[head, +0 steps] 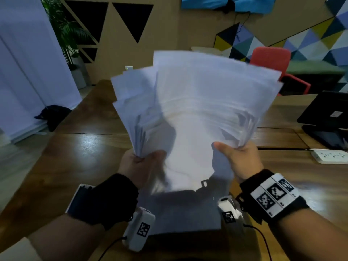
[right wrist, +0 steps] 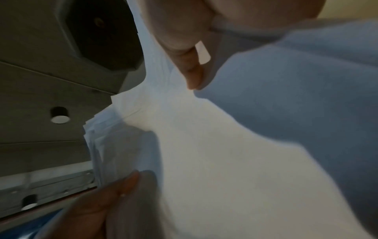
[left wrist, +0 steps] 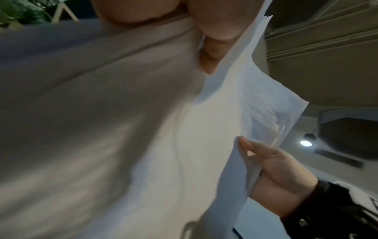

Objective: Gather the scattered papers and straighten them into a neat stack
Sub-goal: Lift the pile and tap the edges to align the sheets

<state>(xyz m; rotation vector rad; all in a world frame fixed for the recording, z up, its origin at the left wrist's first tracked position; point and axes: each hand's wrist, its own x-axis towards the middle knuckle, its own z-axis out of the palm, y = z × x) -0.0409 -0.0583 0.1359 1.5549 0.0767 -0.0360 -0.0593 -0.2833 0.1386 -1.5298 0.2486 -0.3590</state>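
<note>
A thick sheaf of white papers point(head: 195, 102) is held up off the wooden table point(head: 75, 159), its top edges fanned and uneven. My left hand point(head: 141, 164) grips the sheaf's lower left side, thumb on the front. My right hand point(head: 237, 157) grips the lower right side, thumb across the front sheet. In the left wrist view the papers point(left wrist: 143, 129) fill the frame, with my right hand point(left wrist: 272, 174) pinching the far edge. The right wrist view shows the papers point(right wrist: 225, 161) bowed between my right thumb point(right wrist: 184, 48) and my left hand point(right wrist: 96, 207).
A black monitor on a stand point(head: 327, 119) and a white power strip point(head: 329, 156) lie on the table to the right. A red chair point(head: 271, 61) stands behind. A dark bag point(head: 52, 115) lies on the floor at left, near a potted plant point(head: 73, 46).
</note>
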